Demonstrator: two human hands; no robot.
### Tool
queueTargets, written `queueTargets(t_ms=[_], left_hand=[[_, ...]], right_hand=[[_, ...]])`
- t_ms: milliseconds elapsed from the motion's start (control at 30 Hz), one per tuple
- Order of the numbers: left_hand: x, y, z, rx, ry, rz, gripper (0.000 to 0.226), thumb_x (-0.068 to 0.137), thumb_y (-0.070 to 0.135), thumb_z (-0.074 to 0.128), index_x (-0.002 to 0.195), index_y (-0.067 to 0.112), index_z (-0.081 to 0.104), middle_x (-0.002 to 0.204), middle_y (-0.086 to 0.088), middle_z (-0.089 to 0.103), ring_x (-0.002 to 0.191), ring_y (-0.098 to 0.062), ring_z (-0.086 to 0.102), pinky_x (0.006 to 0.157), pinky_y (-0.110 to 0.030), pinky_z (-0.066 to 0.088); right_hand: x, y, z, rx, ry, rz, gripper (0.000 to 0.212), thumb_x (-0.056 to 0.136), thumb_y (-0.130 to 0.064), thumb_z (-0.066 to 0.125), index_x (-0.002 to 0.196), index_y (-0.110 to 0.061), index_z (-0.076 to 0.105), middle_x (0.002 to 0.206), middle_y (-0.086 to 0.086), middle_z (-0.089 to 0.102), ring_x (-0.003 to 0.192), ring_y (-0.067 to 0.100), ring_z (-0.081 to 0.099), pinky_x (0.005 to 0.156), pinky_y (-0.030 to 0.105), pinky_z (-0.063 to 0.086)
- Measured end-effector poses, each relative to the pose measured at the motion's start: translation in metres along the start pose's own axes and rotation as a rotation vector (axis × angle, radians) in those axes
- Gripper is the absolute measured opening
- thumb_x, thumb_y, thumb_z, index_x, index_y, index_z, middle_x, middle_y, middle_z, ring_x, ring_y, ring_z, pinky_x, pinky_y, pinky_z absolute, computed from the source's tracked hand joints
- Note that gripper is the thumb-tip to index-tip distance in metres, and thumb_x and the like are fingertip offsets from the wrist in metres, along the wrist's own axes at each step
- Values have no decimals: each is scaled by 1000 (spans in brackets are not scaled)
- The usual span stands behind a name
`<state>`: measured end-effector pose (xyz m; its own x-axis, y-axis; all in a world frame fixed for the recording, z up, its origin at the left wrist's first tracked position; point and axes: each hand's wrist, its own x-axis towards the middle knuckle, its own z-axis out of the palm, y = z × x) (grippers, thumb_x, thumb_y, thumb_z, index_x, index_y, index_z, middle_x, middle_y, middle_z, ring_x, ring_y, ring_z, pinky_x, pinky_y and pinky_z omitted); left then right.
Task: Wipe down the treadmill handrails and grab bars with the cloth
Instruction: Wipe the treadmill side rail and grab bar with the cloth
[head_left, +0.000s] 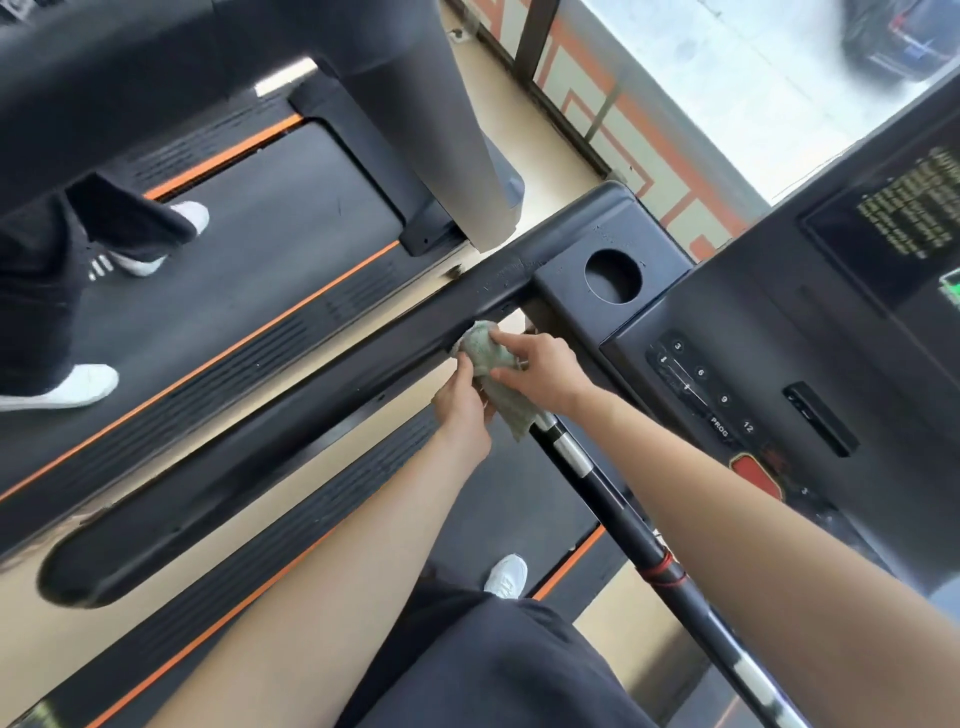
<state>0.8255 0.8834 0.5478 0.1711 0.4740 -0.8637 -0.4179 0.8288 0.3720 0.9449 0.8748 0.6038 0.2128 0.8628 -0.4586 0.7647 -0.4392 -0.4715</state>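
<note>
A crumpled grey-green cloth (491, 364) sits where the black left handrail (270, 457) meets the front grab bar (613, 499), a black bar with silver bands. My right hand (540, 371) pinches the upper part of the cloth with thumb and fingers against the joint. From below, my left hand (462, 405) grips the cloth's lower part, fingers curled round it. The cloth's tail hangs over the near end of the grab bar.
The console (779, 364) with number buttons, a round cup holder (613, 276) and a red stop button (756, 475) lies to the right. Another person in white shoes (67, 387) walks on the neighbouring treadmill at left. A window is beyond.
</note>
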Motion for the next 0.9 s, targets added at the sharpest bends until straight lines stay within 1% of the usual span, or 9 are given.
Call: queueTargets(t_ms=[100, 167, 233, 400, 567, 700, 767, 833, 900], left_hand=[[-7, -10, -2, 36, -13, -14, 40, 98, 49, 63, 110, 11, 72, 102, -7, 79, 91, -21, 77, 85, -35, 61], [-13, -23, -4, 49, -37, -7, 40, 100, 48, 60, 113, 12, 72, 102, -5, 79, 91, -21, 77, 81, -34, 61], [-20, -38, -5, 76, -59, 0, 41, 100, 48, 59, 115, 12, 72, 102, -5, 79, 93, -21, 77, 83, -34, 61], [-50, -79, -7, 119, -76, -26, 37, 105, 42, 53, 115, 11, 71, 103, -7, 79, 93, -20, 76, 75, -31, 59], [-79, -123, -9, 153, -119, -59, 41, 107, 42, 47, 122, 11, 68, 108, -9, 78, 98, -22, 76, 76, -33, 60], [-98, -158, -10, 186, -147, -50, 42, 107, 42, 47, 121, 9, 68, 107, -9, 78, 96, -21, 76, 76, -33, 59], [-103, -171, -11, 203, -147, -49, 41, 107, 41, 45, 121, 10, 68, 107, -10, 78, 96, -21, 76, 75, -32, 59], [-110, -189, -10, 249, -140, -37, 42, 109, 41, 41, 123, 11, 67, 109, -10, 77, 100, -23, 75, 79, -33, 60], [-117, -204, -8, 302, -133, -13, 43, 110, 40, 39, 123, 11, 67, 110, -9, 77, 103, -23, 74, 86, -36, 60]], right_hand=[[-20, 11, 0, -93, -29, -14, 65, 88, -33, 68, 148, -40, 44, 117, -1, 71, 107, 23, 62, 92, 30, 44], [-35, 21, -1, -103, -42, -20, 67, 90, -32, 69, 150, -39, 41, 122, 0, 70, 109, 24, 62, 95, 32, 46], [-50, 36, -1, -89, -52, -25, 68, 90, -33, 70, 151, -38, 40, 127, -1, 68, 114, 23, 62, 101, 34, 46], [-88, 75, 0, -44, -67, -52, 68, 89, -33, 72, 150, -38, 43, 128, -6, 68, 108, 16, 64, 98, 32, 47], [-126, 118, 1, 22, -109, -71, 66, 88, -33, 73, 148, -36, 47, 130, -11, 67, 106, 7, 62, 90, 21, 40], [-157, 150, 5, 108, -124, -72, 66, 88, -32, 74, 149, -34, 46, 130, -6, 67, 116, 12, 63, 99, 27, 47], [-168, 159, 8, 118, -101, -85, 65, 89, -32, 74, 149, -33, 47, 121, -9, 69, 111, 10, 64, 93, 24, 46], [-181, 167, 11, 92, -63, -109, 65, 88, -32, 74, 148, -36, 47, 101, -13, 68, 92, 8, 61, 82, 23, 42], [-191, 172, 13, 72, -30, -116, 65, 87, -32, 74, 146, -39, 48, 91, -13, 66, 82, 8, 57, 77, 25, 41]])
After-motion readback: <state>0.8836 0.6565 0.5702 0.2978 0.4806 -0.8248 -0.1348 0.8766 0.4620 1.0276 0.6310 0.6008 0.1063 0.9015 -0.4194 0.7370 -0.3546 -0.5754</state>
